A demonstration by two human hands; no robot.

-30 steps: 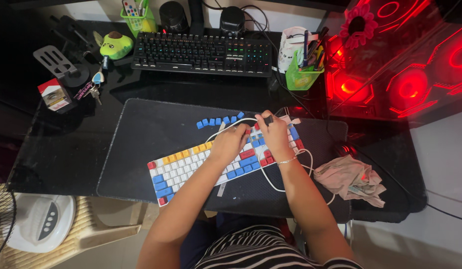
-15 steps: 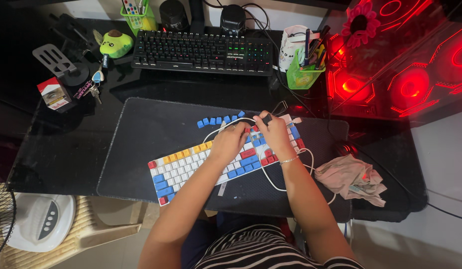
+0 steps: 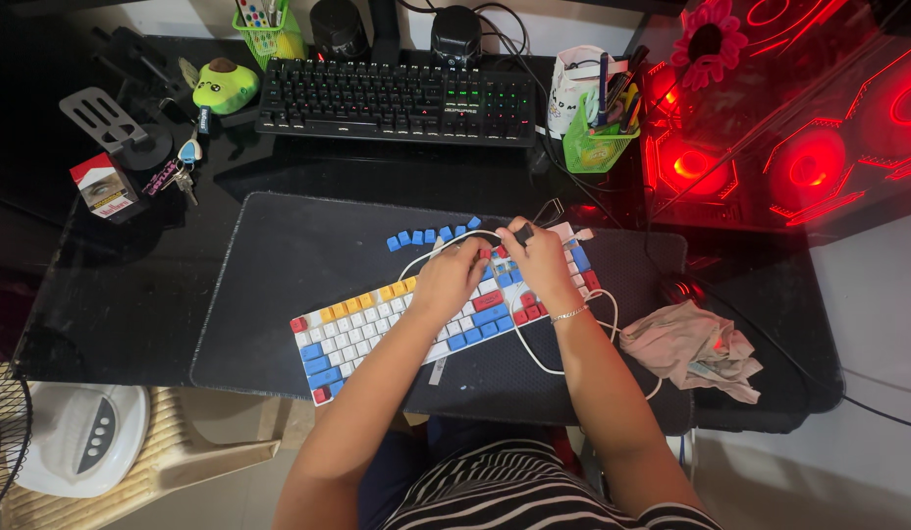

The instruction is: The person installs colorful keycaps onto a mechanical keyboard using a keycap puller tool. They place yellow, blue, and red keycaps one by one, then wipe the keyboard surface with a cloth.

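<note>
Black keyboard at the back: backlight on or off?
On: the black keyboard has keys glowing red, green and white across its rows.

Both hands work over a white, blue and red keyboard: right hand grips a wire keycap puller, left hand rests on keys; loose blue keycaps lie just beyond.

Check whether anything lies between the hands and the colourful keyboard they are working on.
Nothing visible does. The left hand rests directly on the keyboard, and the right hand is over its far end holding a small wire tool. A white cable loops beside the right wrist, not under the fingers.
</note>
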